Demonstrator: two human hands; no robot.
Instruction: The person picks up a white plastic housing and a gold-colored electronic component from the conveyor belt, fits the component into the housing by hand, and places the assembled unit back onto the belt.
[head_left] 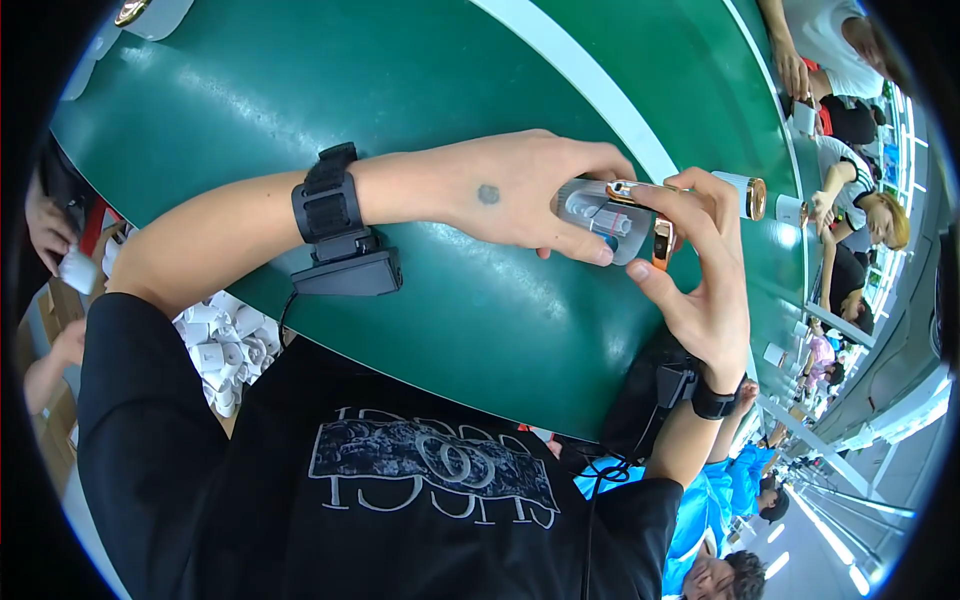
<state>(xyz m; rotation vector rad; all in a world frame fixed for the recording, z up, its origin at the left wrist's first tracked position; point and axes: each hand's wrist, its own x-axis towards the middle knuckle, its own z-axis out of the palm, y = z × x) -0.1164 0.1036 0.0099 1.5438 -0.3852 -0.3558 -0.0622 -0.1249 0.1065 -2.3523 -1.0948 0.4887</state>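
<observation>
My left hand (530,195) is wrapped round a clear cylindrical container (630,240) above the green table. Through its wall show small white, red and blue parts that I cannot make out. At the container's right end, my right hand (705,270) has its fingers curled round gold-coloured trim (662,243), thumb and fingers on opposite sides. The trim sits against or just beside the container's end; whether the two are joined is hidden by the fingers.
The green table (420,310) has a pale stripe (590,80) across it. White gold-topped cylinders stand at the top left (150,15) and just beyond my right hand (752,196). White cups (230,345) lie heaped below the left table edge. Other people sit along the right; another's hand (50,235) is far left.
</observation>
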